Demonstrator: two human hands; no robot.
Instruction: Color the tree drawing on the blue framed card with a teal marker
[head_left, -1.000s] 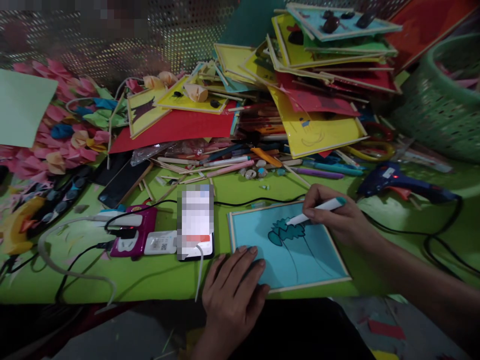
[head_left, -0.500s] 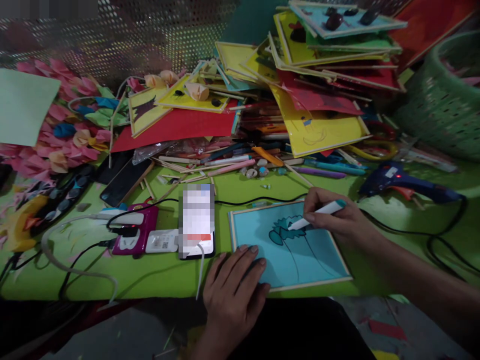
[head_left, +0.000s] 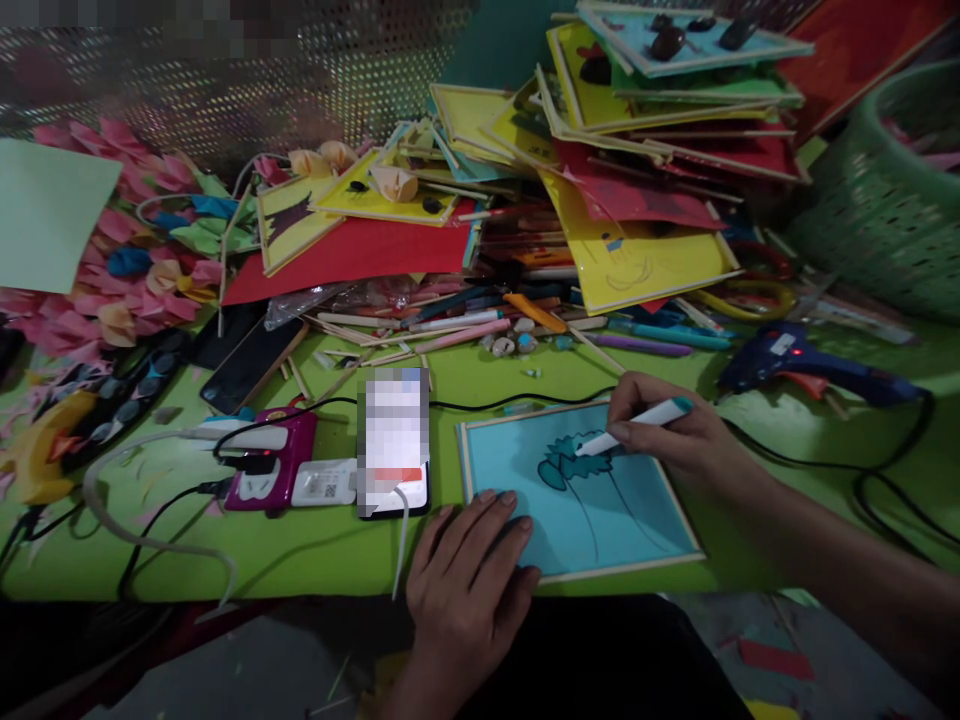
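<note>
A blue card (head_left: 502, 450) edged with thin wooden sticks lies at the front of the green table. On it is a drawing (head_left: 574, 460) of a ruffled, dark teal shape with two long thin lines running down. My right hand (head_left: 660, 425) grips a white marker (head_left: 637, 425) with a teal end, its tip touching the coloured part. My left hand (head_left: 472, 575) rests flat over the card's lower left corner, fingers stretched out and holding nothing. Left of the card lies a lit phone (head_left: 394, 440) with a white cable.
A magenta power strip (head_left: 281, 480) with plugs and cables sits at left. A blue glue gun (head_left: 817, 370) with a red light lies at right, its cord trailing. Behind are pens (head_left: 465, 320), stacked framed cards (head_left: 675, 110), pink folded papers (head_left: 60, 310) and a green basket (head_left: 885, 200).
The marker's tip has shifted very slightly on the drawing. My left hand and the card stay where they were.
</note>
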